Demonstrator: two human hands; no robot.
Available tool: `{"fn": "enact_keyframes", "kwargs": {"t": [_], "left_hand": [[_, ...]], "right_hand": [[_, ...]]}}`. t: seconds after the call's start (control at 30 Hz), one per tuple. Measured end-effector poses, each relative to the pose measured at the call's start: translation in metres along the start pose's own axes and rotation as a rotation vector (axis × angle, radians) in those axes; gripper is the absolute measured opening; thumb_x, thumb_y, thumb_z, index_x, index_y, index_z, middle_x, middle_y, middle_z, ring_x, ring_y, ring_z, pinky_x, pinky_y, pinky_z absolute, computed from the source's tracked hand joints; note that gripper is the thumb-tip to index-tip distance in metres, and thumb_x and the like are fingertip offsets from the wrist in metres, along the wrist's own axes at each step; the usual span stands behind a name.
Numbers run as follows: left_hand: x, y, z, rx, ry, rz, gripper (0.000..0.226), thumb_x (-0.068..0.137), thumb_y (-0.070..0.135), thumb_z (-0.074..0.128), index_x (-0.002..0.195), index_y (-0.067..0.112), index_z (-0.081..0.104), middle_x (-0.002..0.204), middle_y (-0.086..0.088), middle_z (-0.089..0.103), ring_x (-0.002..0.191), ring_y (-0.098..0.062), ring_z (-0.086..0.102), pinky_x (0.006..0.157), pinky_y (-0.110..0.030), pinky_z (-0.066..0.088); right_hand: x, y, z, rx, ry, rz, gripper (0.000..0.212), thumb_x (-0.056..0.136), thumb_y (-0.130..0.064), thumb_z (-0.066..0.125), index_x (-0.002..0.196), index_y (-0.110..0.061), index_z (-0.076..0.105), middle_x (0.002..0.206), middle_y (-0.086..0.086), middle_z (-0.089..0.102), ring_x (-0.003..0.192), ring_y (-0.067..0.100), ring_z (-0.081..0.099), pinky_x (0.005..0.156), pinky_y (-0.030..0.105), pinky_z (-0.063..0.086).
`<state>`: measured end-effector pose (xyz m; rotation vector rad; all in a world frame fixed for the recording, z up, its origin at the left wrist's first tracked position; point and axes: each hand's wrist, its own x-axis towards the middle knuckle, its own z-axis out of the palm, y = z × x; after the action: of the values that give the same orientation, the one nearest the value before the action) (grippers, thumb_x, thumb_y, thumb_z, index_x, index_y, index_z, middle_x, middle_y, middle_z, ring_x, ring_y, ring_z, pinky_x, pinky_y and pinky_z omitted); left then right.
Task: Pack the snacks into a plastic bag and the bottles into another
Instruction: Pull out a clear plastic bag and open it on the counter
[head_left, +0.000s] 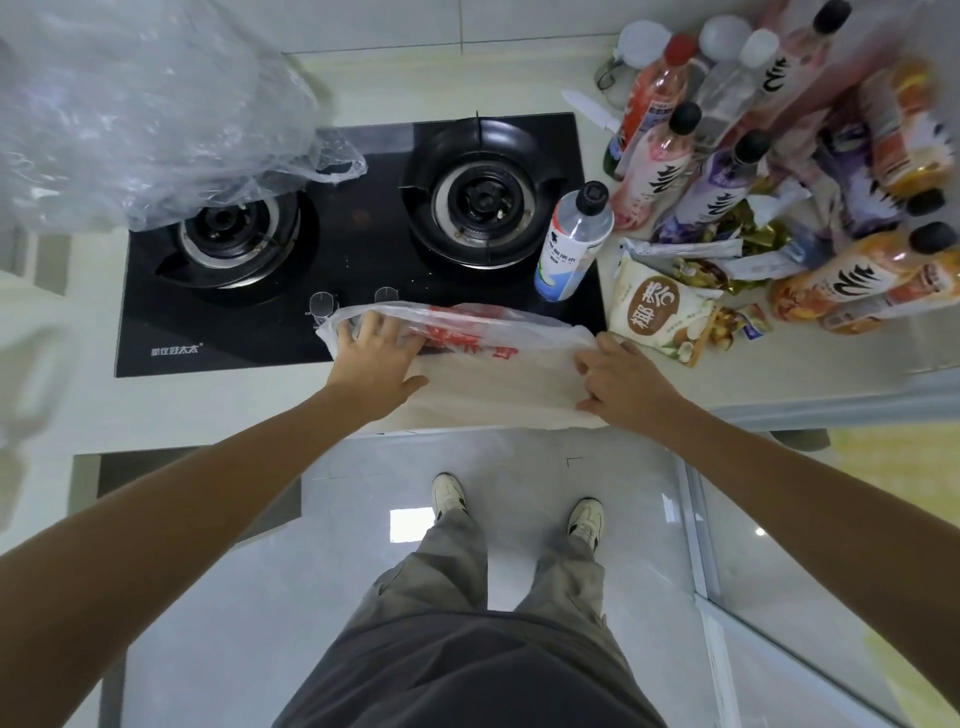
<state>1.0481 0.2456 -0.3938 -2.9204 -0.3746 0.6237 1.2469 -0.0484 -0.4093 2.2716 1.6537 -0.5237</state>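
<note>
A white plastic bag with red print (488, 369) lies flat across the counter's front edge, partly over the stove. My left hand (376, 353) reaches into its left opening, fingers under the top layer. My right hand (621, 382) pinches the bag's right end. A white-labelled bottle with a black cap (571, 241) stands on the stove's right side. Several drink bottles (727, 156) stand and lie at the back right. Snack packets lie in front of them, among them a white and brown pouch (662, 317) and small wrapped sweets (737, 327).
A black two-burner gas stove (358, 228) fills the counter's middle. A large clear plastic bag (140, 109) is heaped at the back left, over the left burner. A white knife (592, 109) lies behind the stove. The counter edge (260, 410) drops to a tiled floor.
</note>
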Motion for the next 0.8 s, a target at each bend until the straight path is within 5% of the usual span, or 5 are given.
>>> {"fn": "enact_keyframes", "kwargs": {"t": [0.1,0.23,0.37,0.63,0.8], "left_hand": [[0.002,0.009,-0.005,-0.009,-0.027,-0.031,0.068,0.086,0.07,0.058,0.139,0.028,0.047,0.137,-0.012,0.04,0.128,-0.037,0.038,0.103,-0.065,0.04],[0.006,0.019,-0.008,-0.024,-0.052,-0.021,0.08,0.08,0.066,0.071,0.146,0.037,0.037,0.146,-0.014,0.027,0.137,-0.043,0.029,0.109,-0.071,0.032],[0.008,0.023,-0.006,-0.012,-0.085,-0.006,0.081,0.077,0.064,0.076,0.147,0.044,0.04,0.145,-0.01,0.026,0.138,-0.041,0.024,0.112,-0.072,0.026],[0.0,0.022,0.001,-0.065,-0.088,0.142,0.024,0.078,0.049,0.082,0.095,0.034,0.073,0.149,-0.006,0.031,0.139,-0.034,0.027,0.112,-0.062,0.029],[-0.009,0.017,0.01,-0.113,0.0,0.338,0.01,0.08,0.026,0.083,0.072,0.024,0.076,0.152,0.001,0.043,0.145,-0.033,0.026,0.114,-0.069,0.024]], "right_hand": [[-0.008,0.003,0.007,-0.048,0.144,-0.084,0.025,0.086,-0.034,0.076,0.101,-0.014,0.075,0.127,0.0,0.054,0.113,0.03,0.041,0.087,0.044,0.048],[-0.008,0.004,0.009,-0.021,0.286,-0.161,0.059,0.062,0.004,0.081,0.114,-0.018,0.064,0.123,0.003,0.055,0.102,0.035,0.045,0.083,0.049,0.051],[-0.002,0.012,0.011,0.041,0.282,-0.258,0.081,0.053,0.015,0.08,0.128,-0.015,0.069,0.137,-0.002,0.063,0.126,0.035,0.037,0.085,0.051,0.054],[0.0,0.016,0.002,0.146,0.028,0.056,0.108,0.078,-0.041,0.082,0.162,-0.031,0.015,0.159,0.008,0.033,0.137,0.039,0.035,0.107,0.051,0.043],[0.001,0.029,-0.002,0.178,-0.008,0.03,0.098,0.076,-0.044,0.082,0.159,-0.029,0.032,0.164,-0.002,0.028,0.13,0.037,0.037,0.101,0.049,0.047]]}}
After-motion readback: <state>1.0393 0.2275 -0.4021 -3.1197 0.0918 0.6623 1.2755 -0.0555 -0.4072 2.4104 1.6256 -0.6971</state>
